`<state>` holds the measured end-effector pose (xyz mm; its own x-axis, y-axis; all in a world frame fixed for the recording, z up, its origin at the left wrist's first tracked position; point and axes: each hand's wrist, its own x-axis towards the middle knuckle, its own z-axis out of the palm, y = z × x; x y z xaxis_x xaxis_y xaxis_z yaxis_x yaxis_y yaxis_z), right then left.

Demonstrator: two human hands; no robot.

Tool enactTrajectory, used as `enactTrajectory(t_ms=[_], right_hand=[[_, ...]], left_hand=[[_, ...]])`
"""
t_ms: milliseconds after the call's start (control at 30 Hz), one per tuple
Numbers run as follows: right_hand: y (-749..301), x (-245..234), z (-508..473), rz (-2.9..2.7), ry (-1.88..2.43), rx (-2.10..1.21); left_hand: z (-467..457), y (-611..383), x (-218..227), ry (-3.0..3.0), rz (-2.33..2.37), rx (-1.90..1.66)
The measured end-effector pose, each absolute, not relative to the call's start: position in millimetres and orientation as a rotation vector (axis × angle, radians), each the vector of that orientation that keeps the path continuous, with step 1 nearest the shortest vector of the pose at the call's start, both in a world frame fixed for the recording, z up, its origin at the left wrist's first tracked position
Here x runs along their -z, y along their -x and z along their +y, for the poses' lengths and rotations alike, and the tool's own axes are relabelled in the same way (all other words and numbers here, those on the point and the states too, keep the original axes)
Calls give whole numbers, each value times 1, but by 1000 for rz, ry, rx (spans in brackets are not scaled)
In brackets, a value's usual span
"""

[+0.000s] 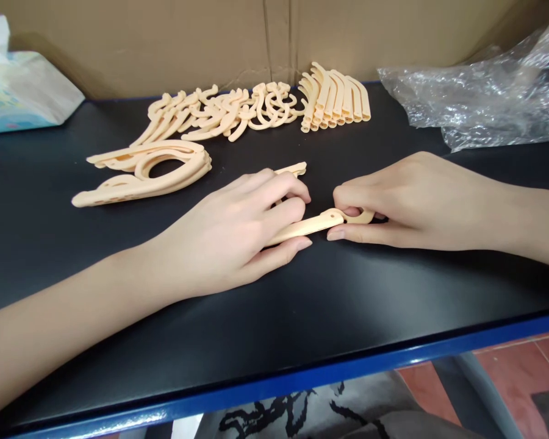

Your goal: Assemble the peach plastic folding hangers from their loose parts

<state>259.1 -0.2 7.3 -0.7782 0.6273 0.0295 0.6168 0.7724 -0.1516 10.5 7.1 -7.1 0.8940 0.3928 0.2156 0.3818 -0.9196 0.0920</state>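
My left hand (pixel 251 225) is closed around the beige plastic arm of a folding clothes hanger (pixel 304 228). Its thumb lies along the near side, and part of another beige arm (pixel 294 169) shows beyond the fingers. My right hand (pixel 393 204) pinches the curved hook piece (pixel 362 217) at the hanger's right end, where it meets the arm at a round pivot. The fingers cover much of both pieces. To the left of my left hand lies a small stack of folded hangers (pixel 183 174), arms together and hooks curled inside.
Loose hanger hooks (pixel 229 113) lie in a heap at the back, beside a row of hanger arms (pixel 336 100). Crumpled clear plastic (pixel 485 91) sits back right, a tissue pack (pixel 25 91) back left. Cardboard (pixel 201 42) stands behind the black table (pixel 274 329), which has a blue edge.
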Motion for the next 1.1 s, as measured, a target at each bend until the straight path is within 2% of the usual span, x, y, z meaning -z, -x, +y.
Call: enactTrajectory(t_ms=[1100], right_hand=[[-260,-10,-2,-2924,1009,-157]], left_hand=[[8,-11,8,-2971,627,-378]])
